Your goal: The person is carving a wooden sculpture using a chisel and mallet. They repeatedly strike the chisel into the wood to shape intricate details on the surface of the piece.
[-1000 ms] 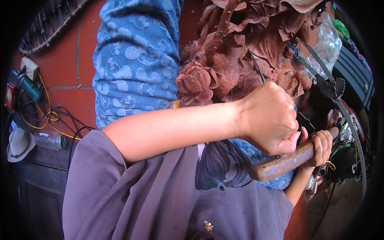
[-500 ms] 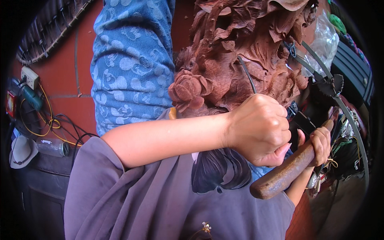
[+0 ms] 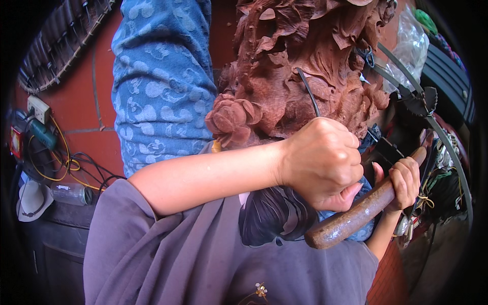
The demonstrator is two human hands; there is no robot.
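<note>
My left hand [image 3: 325,162] is closed in a fist around a carving chisel; its handle is hidden in the fist. The thin dark blade of the chisel [image 3: 308,92] reaches up, its tip against a reddish-brown wood carving [image 3: 335,89]. A carved rose [image 3: 231,118] stands out at the near left of the carving. Lower right, my right hand [image 3: 405,184] grips a thick, round wooden mallet [image 3: 356,215]. The mallet slants, with its blunt near end below my left fist and apart from it. The thumb of my right hand points up.
A tray with a rim and several dark-handled tools [image 3: 56,46] lies at the far left. Below it are a power strip [image 3: 38,110], cables, a clear jar [image 3: 71,193] and a pale hat [image 3: 33,201]. A bent metal strip [image 3: 450,147] and a plastic bag [image 3: 409,48] are at the right.
The view has shifted slightly, so the carving and my left fist sit a little further left. The mallet's blunt end has swung a little left. Both hands keep their grip.
</note>
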